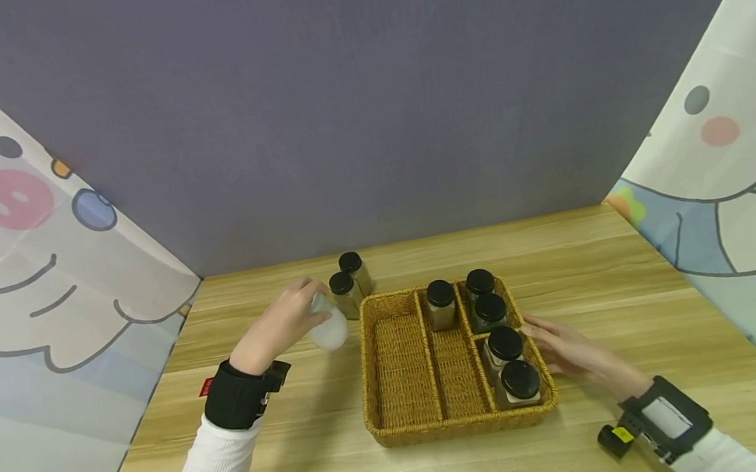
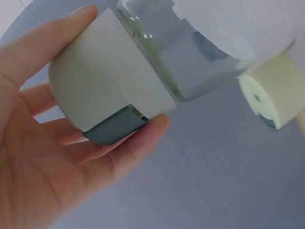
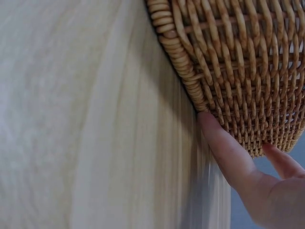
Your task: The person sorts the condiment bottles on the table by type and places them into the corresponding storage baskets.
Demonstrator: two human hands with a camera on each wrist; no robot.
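Note:
My left hand (image 1: 289,317) grips a glass seasoning jar (image 1: 328,330) by its pale cap (image 2: 107,71), which has a dark flap. The jar is tilted, left of the wicker basket (image 1: 454,428). In the left wrist view, thumb and fingers are on either side of the cap; clear glass and something white show beyond it. My right hand (image 1: 573,350) is at the basket's right side. Its fingers are extended, with one fingertip (image 3: 206,121) against the woven wall near the base. Inside the basket, one black-lidded jar (image 1: 441,308) stands at the back of the middle compartment.
Two jars (image 1: 481,298) stand in the basket's back right compartment and two more (image 1: 518,383) in the front right one. Beyond the left hand, two black-lidded jars (image 1: 346,297) stand on the wooden table (image 1: 314,452). A grey panel (image 1: 370,119) rises behind.

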